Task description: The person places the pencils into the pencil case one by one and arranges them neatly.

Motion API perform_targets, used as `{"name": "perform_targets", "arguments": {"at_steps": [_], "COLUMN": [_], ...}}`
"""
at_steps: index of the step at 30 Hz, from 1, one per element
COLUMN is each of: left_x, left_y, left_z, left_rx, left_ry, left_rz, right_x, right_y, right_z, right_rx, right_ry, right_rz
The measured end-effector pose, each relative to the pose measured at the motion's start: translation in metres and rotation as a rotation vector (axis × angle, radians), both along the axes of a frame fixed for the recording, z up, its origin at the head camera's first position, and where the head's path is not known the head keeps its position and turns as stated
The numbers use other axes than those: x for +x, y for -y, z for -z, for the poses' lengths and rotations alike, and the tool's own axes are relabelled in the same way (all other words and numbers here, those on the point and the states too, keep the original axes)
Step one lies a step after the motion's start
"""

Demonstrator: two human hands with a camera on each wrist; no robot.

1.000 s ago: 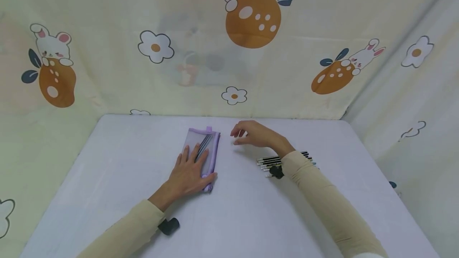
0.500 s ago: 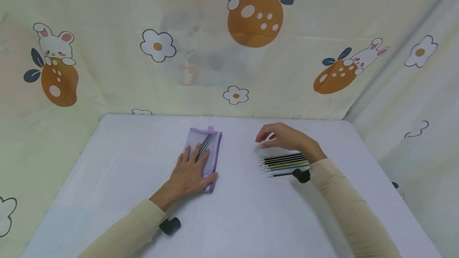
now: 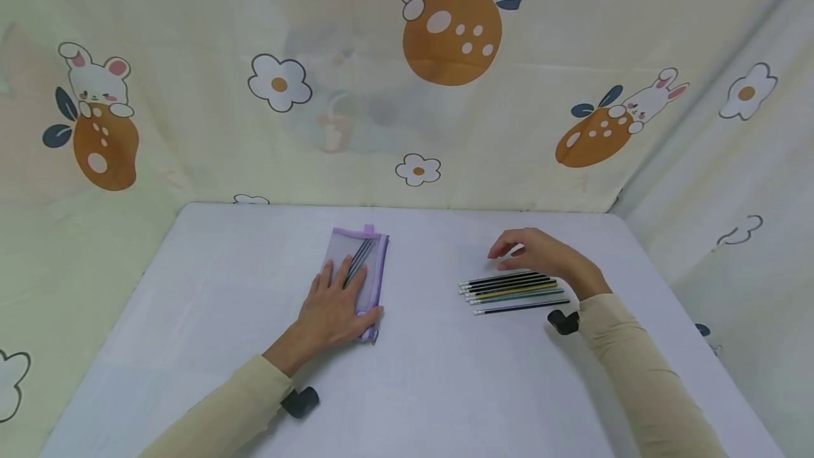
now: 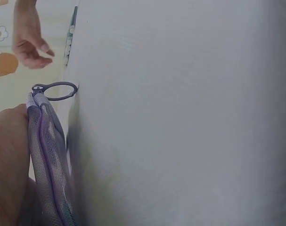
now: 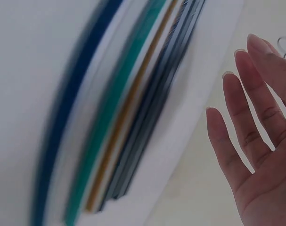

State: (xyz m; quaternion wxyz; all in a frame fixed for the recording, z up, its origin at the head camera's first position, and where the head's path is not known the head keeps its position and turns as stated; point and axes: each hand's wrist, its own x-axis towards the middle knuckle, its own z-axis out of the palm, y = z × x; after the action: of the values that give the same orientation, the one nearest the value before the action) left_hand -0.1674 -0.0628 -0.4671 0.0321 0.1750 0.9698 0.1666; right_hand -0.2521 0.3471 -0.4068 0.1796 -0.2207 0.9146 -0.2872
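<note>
Mesh pouch [image 3: 372,285]: partly under left grip [image 3: 328,308]
Pouched pencils [image 3: 360,259]: lower ends hidden
Blue pencil [image 5: 66,108], right wrist view: blurred, ends cropped

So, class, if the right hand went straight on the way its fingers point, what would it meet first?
Probably the purple pouch under the left hand. The right hand looks raised, though its height is hard to judge, so it might pass over.

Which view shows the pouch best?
Head: the pouch shows from end to end, partly covered by the left hand. Left wrist shows one edge and the pull ring, close up; right wrist shows none of it.
</note>
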Motion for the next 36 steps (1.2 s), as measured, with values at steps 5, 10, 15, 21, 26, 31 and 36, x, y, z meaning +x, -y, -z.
{"name": "perform_targets", "arguments": {"at_steps": [5, 10, 15, 21, 26, 31, 36], "left_x": [0.0, 0.0, 0.0, -0.001, -0.001, 0.0, 0.0], "left_y": [0.001, 0.002, 0.002, 0.001, 0.001, 0.001, 0.002], "left_z": [0.0, 0.001, 0.002, 0.0, 0.0, 0.0, 0.0], "left_rx": [0.013, 0.022, 0.03, 0.021, 0.02, 0.028, 0.035], "left_ry": [0.009, 0.018, 0.022, 0.021, 0.016, 0.017, 0.016], "left_rz": [-0.004, -0.008, -0.009, -0.007, -0.006, -0.006, -0.006], "right_x": [0.002, 0.003, 0.001, -0.002, -0.002, -0.004, -0.007], "right_y": [-0.02, -0.033, -0.042, -0.044, -0.04, -0.036, -0.036], "right_z": [0.008, 0.019, 0.029, 0.033, 0.032, 0.03, 0.029], "right_rx": [0.03, 0.039, 0.039, 0.067, 0.08, 0.092, 0.11], "right_ry": [0.008, 0.01, -0.002, -0.023, -0.03, -0.014, 0.004], "right_rz": [0.039, 0.055, 0.072, 0.098, 0.089, 0.044, 0.005]}}
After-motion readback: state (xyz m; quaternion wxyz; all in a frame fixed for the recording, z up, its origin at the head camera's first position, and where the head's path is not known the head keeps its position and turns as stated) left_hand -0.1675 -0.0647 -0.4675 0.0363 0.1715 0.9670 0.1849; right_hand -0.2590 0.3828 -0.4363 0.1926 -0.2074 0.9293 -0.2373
